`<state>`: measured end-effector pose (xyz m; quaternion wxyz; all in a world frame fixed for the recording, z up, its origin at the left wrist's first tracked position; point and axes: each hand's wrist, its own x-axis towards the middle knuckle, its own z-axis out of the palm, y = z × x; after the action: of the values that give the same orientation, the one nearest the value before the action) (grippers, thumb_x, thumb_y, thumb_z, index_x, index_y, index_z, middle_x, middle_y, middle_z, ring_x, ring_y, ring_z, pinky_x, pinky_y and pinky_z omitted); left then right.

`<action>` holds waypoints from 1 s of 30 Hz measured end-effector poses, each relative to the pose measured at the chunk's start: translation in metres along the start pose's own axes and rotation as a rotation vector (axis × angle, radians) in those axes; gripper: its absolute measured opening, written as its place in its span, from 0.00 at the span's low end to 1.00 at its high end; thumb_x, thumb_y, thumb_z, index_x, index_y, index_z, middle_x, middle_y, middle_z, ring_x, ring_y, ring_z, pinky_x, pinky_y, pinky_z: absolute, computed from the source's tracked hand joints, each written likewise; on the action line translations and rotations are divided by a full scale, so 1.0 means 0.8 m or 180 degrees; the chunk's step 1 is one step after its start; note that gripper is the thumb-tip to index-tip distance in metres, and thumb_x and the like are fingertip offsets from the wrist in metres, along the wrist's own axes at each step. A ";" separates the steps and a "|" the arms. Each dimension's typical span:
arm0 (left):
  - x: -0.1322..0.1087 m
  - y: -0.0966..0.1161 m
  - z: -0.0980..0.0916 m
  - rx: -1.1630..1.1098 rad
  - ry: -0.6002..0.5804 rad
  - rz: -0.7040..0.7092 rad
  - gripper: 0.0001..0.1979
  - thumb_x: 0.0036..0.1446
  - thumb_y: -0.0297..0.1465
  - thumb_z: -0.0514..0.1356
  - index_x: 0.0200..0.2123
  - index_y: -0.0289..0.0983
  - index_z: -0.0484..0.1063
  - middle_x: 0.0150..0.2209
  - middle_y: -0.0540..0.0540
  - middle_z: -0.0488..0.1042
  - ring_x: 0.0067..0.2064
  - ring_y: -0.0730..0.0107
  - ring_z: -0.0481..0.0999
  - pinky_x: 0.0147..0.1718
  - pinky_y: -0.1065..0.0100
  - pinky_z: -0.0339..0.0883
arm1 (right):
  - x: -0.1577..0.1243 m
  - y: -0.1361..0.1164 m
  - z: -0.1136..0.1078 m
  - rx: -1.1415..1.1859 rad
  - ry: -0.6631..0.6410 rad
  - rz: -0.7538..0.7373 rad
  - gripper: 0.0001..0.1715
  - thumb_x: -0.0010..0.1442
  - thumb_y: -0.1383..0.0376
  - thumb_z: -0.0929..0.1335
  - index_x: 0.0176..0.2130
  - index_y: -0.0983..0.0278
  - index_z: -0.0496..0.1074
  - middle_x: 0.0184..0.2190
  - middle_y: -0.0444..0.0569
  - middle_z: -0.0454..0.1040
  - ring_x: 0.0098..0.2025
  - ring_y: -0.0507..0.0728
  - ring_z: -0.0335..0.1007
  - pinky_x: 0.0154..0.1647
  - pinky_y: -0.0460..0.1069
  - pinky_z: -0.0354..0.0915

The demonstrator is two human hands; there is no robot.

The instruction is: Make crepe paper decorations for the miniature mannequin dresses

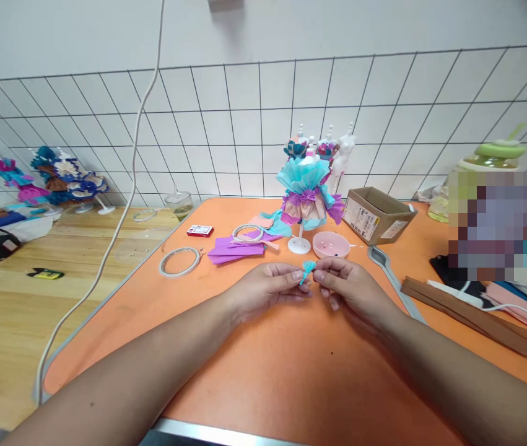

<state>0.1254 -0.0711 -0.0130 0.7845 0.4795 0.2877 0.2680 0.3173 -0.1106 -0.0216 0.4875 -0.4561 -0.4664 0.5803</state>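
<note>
Both my hands meet over the orange mat (254, 365), pinching a small folded piece of turquoise crepe paper (308, 268). My left hand (267, 288) grips its lower end between thumb and fingers. My right hand (344, 284) pinches the upper side, fingers curled. Just behind stand a small mannequin dressed in turquoise and purple paper (306, 197) on a white stand, and a pink bowl (331, 245). Folded purple paper (238, 249) and two tape rolls (179, 261) lie to the left.
An open cardboard box (375, 214) sits at the back right, brown paper strips (474, 317) at the right. More paper-dressed mannequins (65, 176) stand on the wooden table at left. A white cable (119, 229) hangs down. A wire grid covers the wall.
</note>
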 end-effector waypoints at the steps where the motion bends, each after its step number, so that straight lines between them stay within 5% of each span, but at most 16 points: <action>1: 0.000 0.000 0.001 -0.0007 0.0028 0.0014 0.16 0.49 0.38 0.68 0.37 0.32 0.77 0.34 0.45 0.76 0.39 0.70 0.76 0.49 0.62 0.65 | 0.000 0.000 0.000 0.0119 -0.0034 0.0073 0.18 0.47 0.56 0.76 0.34 0.64 0.72 0.21 0.40 0.67 0.18 0.45 0.58 0.15 0.40 0.57; 8: 0.000 0.000 0.001 -0.0130 0.0041 -0.0052 0.15 0.51 0.38 0.67 0.37 0.32 0.75 0.35 0.44 0.76 0.38 0.71 0.76 0.48 0.63 0.65 | 0.000 0.001 0.001 0.0380 -0.0285 0.0236 0.18 0.48 0.56 0.76 0.35 0.64 0.73 0.24 0.41 0.69 0.20 0.45 0.59 0.14 0.39 0.57; 20: -0.002 -0.001 0.000 -0.0504 -0.0180 -0.0481 0.13 0.52 0.36 0.67 0.34 0.32 0.72 0.28 0.49 0.72 0.35 0.67 0.78 0.43 0.63 0.68 | -0.002 0.004 0.007 -0.0757 -0.0187 -0.0321 0.17 0.54 0.52 0.71 0.34 0.62 0.67 0.24 0.41 0.71 0.18 0.47 0.61 0.17 0.43 0.61; 30: -0.002 -0.001 -0.006 -0.0389 -0.0580 -0.0706 0.11 0.53 0.34 0.65 0.33 0.32 0.70 0.28 0.50 0.69 0.36 0.64 0.79 0.44 0.62 0.68 | -0.003 0.000 0.008 -0.1262 0.0019 -0.0611 0.17 0.55 0.53 0.70 0.40 0.62 0.73 0.26 0.43 0.73 0.18 0.48 0.62 0.19 0.46 0.62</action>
<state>0.1211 -0.0699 -0.0155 0.8599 0.4185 0.2496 0.1521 0.3112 -0.1140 -0.0207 0.4426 -0.4982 -0.6113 0.4268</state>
